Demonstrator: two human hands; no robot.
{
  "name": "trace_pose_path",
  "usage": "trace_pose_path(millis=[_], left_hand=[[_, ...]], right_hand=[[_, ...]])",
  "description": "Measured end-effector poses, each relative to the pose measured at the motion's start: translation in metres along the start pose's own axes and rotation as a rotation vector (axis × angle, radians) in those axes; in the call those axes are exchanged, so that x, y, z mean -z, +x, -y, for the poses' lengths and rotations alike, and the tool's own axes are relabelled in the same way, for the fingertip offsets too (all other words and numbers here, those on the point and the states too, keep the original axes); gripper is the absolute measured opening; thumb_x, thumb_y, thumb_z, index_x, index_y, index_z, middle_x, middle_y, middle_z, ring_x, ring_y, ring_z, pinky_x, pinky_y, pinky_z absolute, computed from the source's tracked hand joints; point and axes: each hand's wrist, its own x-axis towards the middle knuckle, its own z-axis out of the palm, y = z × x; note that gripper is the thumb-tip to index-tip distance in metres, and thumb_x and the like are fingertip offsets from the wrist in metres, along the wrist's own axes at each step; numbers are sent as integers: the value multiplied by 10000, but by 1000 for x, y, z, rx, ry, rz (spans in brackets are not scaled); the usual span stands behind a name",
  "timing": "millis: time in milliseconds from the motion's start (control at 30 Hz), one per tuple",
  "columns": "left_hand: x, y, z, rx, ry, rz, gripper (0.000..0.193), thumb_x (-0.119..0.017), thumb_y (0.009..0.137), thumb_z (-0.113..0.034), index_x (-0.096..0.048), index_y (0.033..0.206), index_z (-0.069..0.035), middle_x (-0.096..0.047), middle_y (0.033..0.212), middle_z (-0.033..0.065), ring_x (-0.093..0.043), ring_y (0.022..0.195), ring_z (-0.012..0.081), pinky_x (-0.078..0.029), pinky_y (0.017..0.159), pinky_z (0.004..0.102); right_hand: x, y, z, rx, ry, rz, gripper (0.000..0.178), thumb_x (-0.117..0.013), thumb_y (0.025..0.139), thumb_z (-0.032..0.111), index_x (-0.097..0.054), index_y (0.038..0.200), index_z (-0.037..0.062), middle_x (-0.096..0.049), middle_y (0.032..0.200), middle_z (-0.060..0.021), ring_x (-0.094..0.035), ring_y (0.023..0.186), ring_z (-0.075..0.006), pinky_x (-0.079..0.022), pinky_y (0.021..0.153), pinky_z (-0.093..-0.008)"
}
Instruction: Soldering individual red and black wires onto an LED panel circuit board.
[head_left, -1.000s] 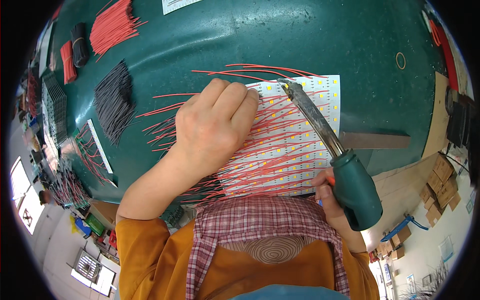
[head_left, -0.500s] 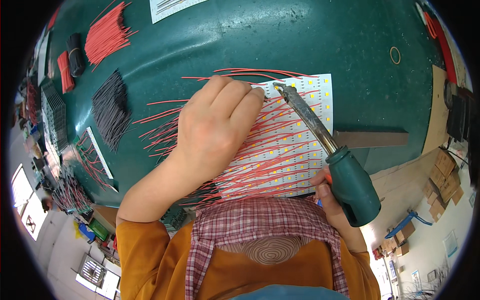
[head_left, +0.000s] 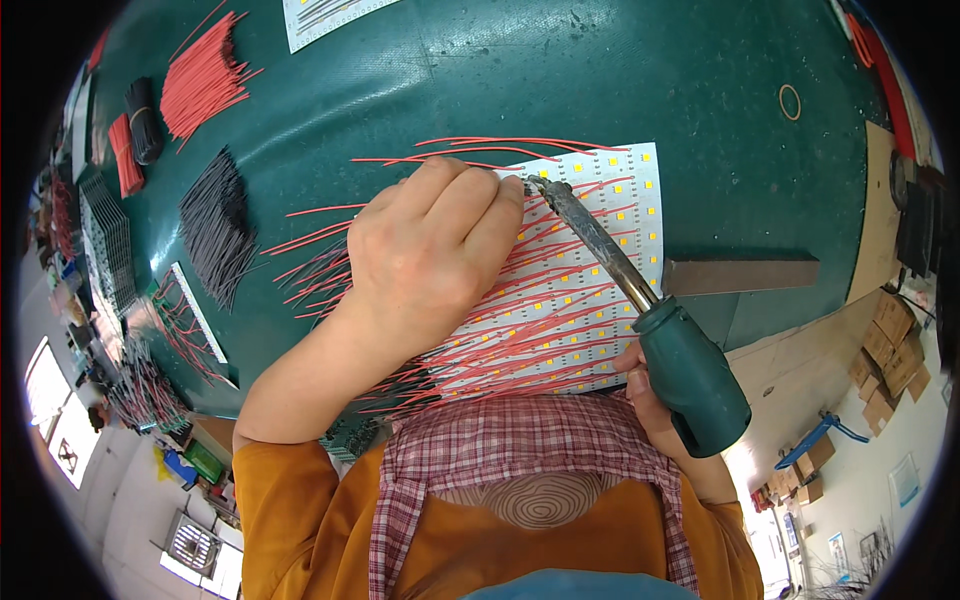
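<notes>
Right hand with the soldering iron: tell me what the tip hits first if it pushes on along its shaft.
The right hand aims the soldering iron up-left. Its tip already sits at the left hand's fingertips on the white LED board, so those fingertips and the red wire there come first; depth is unclear.

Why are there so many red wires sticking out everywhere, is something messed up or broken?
Nothing looks broken. The red wires lie across the white LED panel in loose rows, attached along it. The left hand rests on them while the right hand holds a soldering iron with its tip at the panel's top edge.
</notes>
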Motion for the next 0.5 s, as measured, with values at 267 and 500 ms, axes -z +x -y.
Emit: trace_pose_path(millis=[267,500], left_hand=[[1,0,3,1,-22,27,242,-728,670,-19,-721,912,-24,-664,838,44,-647,751,193,-524,595,300],[4,1,0,-2,-9,64,235,-726,677,-24,-717,911,-9,-660,836,49,-635,732,198,-519,588,304]], right_hand=[[4,2,5,3,-18,27,136,-589,954,42,-614,1083,7,-651,943,-63,-608,837,-139,-494,747,-283],[2,11,13,79,-103,-10,133,-602,961,82,-611,1075,13,-637,917,-45,-596,809,-121,-490,726,-273]])
